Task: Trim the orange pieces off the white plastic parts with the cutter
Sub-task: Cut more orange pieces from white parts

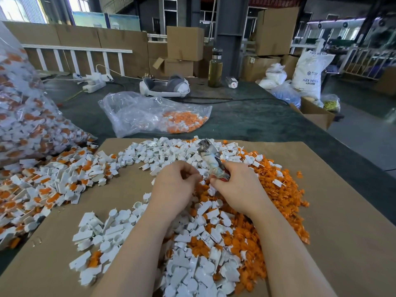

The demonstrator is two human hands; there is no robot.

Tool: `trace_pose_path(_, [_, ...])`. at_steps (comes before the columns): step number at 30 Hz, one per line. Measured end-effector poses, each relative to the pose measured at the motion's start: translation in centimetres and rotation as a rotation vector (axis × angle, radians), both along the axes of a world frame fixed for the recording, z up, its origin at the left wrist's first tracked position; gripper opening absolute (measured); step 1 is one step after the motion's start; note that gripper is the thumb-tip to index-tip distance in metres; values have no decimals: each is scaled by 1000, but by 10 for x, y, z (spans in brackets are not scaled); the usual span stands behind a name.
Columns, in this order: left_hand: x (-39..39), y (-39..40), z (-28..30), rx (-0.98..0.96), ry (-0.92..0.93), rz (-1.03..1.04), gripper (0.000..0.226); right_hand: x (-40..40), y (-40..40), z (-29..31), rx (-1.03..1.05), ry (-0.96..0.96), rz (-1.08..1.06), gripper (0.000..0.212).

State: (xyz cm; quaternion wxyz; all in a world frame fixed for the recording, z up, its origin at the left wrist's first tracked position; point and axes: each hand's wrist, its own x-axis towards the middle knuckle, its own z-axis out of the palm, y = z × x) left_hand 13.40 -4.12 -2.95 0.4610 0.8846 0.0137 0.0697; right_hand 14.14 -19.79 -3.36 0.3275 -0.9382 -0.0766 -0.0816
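White plastic parts (188, 273) lie heaped nearest the body, mixed on their right with a spread of loose orange pieces (278, 189), all on a cardboard sheet (342, 221). Above that heap the two hands meet. The left hand (177, 185) has its fingertips curled together as if pinching a small part, though what sits between them is too small to make out. The right hand (235, 189) is wrapped round the handles of the cutter (211, 161), whose worn metal head points up and away from the body.

Since the part is so small and the left fingertips sit just beside the cutter, a rushed squeeze could nip a finger rather than the orange tab. A cut made off the joint would likely leave an orange stub or gouge the white body. A trimmed piece may also spring off into the wrong heap, because white and orange already overlap here.

Farther left, untrimmed parts (49, 185) spill from a large clear bag (23, 125); an elbow sweep could push them into the finished pile. Beyond the cardboard lies a second bag (150, 114) holding orange offcuts.
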Motion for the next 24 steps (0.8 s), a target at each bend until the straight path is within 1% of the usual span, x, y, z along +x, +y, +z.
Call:
trace_pose_path(1, [0,1,2,-63,6,11,9,0,0,0,16,-2,1,14])
trace_pose_path(2, [0,1,3,-83,7,18,10,0,0,1,23,-5,-4,14])
trace_pose_path(3, [0,2,3,-60,4,20,10,0,-1,1,22,-11,-15,15])
trace_pose_path(5, [0,2,1,51,-5,14,14,-1,-2,2,10,-24,-45,20])
trace_pose_path(7, [1,1,-2,122,-8,-15,17,0,-2,3,-4,-27,-74,24])
trace_pose_path(9, [1,-2,-3,185,-9,-49,15,0,-2,3,-15,-34,-99,22])
trace_pose_path(11, [0,-3,-4,345,-30,-75,9,0,-2,3,-20,-42,-104,22])
trace_pose_path(13, [-1,-3,-7,505,-52,-96,16,0,-2,3,-20,-45,-98,23])
trace_pose_path(15, [-2,-3,-7,552,-39,-115,20,0,-1,2,-29,-38,-95,24])
trace_pose_path(19, [-3,-5,-6,541,-35,-116,15,0,-1,1,-28,-32,-91,20])
trace_pose_path(22, [-4,-4,-5,408,-21,-79,5,-1,-1,2,-44,-35,-92,21])
trace_pose_path(24, [-3,-3,-4,276,7,-46,6,-1,-1,3,-52,-40,-94,24])
